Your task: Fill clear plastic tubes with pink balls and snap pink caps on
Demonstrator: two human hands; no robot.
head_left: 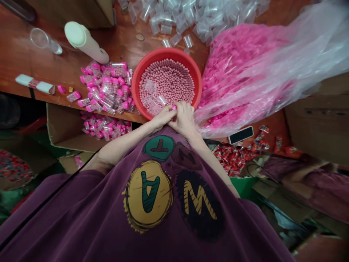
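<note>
Over the near rim of a red bowl [200,85], my left hand [164,117] and my right hand [184,117] meet with their fingers closed together. A small pink cap [173,107] shows between the fingertips of both; the tube under it, if any, is hidden by the fingers. Round pink candy beads [171,78] fill the bowl. On top of them at the near left lie a few clear plastic tubes [150,86]. Left of the bowl is a heap of bead-filled tubes with pink caps [109,87].
A big clear bag [308,47] of loose pink caps [245,54] lies at the right. Clear empty tubes [188,14] are piled at the back. A white bottle [87,42] stands left. A phone [241,135] lies near red packets [231,160]. Below the edge, a carton [64,127] holds more filled tubes.
</note>
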